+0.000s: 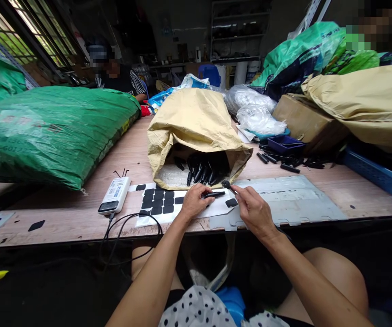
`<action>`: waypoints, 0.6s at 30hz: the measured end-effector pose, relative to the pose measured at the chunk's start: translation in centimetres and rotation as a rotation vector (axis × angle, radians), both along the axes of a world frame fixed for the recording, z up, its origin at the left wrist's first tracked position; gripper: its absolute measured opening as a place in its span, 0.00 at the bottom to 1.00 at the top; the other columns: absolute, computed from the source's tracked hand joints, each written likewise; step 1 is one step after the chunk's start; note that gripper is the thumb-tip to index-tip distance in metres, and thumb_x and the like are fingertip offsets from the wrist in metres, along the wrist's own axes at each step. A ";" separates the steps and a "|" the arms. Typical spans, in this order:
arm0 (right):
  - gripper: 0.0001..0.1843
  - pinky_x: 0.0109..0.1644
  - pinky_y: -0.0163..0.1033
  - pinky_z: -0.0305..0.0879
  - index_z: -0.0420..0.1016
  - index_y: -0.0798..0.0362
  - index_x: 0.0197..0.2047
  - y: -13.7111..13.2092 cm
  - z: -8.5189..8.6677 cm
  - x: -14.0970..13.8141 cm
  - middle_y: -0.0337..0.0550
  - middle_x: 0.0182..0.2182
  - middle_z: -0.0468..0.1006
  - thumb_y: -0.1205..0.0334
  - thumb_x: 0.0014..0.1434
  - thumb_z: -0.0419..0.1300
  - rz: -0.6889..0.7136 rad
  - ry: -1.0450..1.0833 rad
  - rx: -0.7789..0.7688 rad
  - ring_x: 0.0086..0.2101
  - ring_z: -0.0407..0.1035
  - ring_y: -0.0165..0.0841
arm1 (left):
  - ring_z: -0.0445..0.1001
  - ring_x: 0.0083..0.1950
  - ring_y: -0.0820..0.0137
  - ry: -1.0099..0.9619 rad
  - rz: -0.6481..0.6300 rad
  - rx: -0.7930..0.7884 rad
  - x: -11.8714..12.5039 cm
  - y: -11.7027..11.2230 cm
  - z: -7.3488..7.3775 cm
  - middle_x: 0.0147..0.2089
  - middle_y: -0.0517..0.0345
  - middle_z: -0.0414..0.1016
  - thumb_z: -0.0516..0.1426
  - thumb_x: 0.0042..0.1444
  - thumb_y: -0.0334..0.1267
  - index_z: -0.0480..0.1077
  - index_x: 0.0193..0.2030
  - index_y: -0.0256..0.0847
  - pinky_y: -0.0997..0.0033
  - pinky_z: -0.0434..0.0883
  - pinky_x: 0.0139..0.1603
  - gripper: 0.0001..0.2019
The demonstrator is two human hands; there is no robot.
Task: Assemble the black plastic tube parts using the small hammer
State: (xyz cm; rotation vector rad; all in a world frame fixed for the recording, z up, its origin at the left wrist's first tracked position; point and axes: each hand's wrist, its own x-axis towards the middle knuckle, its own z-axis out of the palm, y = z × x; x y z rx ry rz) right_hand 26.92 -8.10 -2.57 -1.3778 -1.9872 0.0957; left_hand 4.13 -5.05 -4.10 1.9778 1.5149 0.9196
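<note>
My left hand point(196, 202) is closed on a slim black pen-like tube point(215, 194), which points right over the table edge area. In my right hand point(255, 209) a thin tool with a dark rounded head point(226, 184) is pinched; its exact kind is unclear. The head is just above the tube's right end. Beneath both hands lies a white sheet point(213, 209) with black rounded patches point(157, 201) on its left part. Directly behind, a tan sack point(196, 113) lies with its mouth facing me, and several black tubes point(201, 173) show inside.
A white power bank point(115, 195) with a black cable point(128, 217) lies left, before a large green sack point(53, 131). Loose black tubes point(289, 168), a purple tray point(286, 144) and a blue crate point(379, 177) are at right. A person point(119, 77) sits across the table.
</note>
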 end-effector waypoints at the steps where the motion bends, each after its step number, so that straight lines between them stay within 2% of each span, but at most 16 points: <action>1: 0.21 0.47 0.36 0.66 0.74 0.47 0.61 0.4 0.0 0.5 0.43 0.41 0.77 0.64 0.69 0.50 -0.029 -0.016 0.015 0.42 0.71 0.34 | 0.69 0.39 0.68 -0.004 0.000 -0.004 0.0 0.0 0.1 0.38 0.60 0.73 0.66 0.52 0.34 0.77 0.40 0.43 0.68 0.66 0.42 0.08; 5: 0.19 0.45 0.38 0.62 0.77 0.47 0.57 2.3 -0.3 2.1 0.43 0.38 0.75 0.64 0.67 0.53 -0.110 -0.140 0.042 0.41 0.68 0.36 | 0.69 0.39 0.68 -0.044 -0.007 -0.024 -0.2 -0.1 0.4 0.40 0.60 0.73 0.65 0.51 0.32 0.75 0.40 0.43 0.69 0.66 0.41 0.09; 9: 0.18 0.42 0.39 0.58 0.78 0.47 0.54 3.5 -1.4 2.7 0.44 0.37 0.73 0.66 0.66 0.53 -0.113 -0.258 0.046 0.39 0.64 0.36 | 0.69 0.39 0.68 -0.047 -0.003 -0.036 -0.3 -0.1 0.4 0.39 0.61 0.73 0.65 0.51 0.33 0.75 0.39 0.44 0.69 0.67 0.41 0.08; 13: 0.18 0.41 0.39 0.55 0.78 0.46 0.54 3.8 -2.2 2.6 0.44 0.38 0.73 0.67 0.65 0.54 -0.124 -0.302 0.058 0.39 0.62 0.36 | 0.69 0.38 0.68 -0.040 -0.007 -0.035 -0.3 -0.1 0.2 0.40 0.60 0.73 0.65 0.51 0.34 0.75 0.40 0.43 0.69 0.66 0.41 0.08; 18: 0.18 0.40 0.40 0.52 0.78 0.46 0.55 3.7 -2.4 2.5 0.44 0.38 0.73 0.66 0.66 0.55 -0.151 -0.338 0.054 0.38 0.62 0.36 | 0.68 0.38 0.68 -0.040 -0.007 -0.046 -0.2 -0.2 0.3 0.40 0.60 0.73 0.65 0.51 0.34 0.75 0.39 0.43 0.69 0.66 0.40 0.08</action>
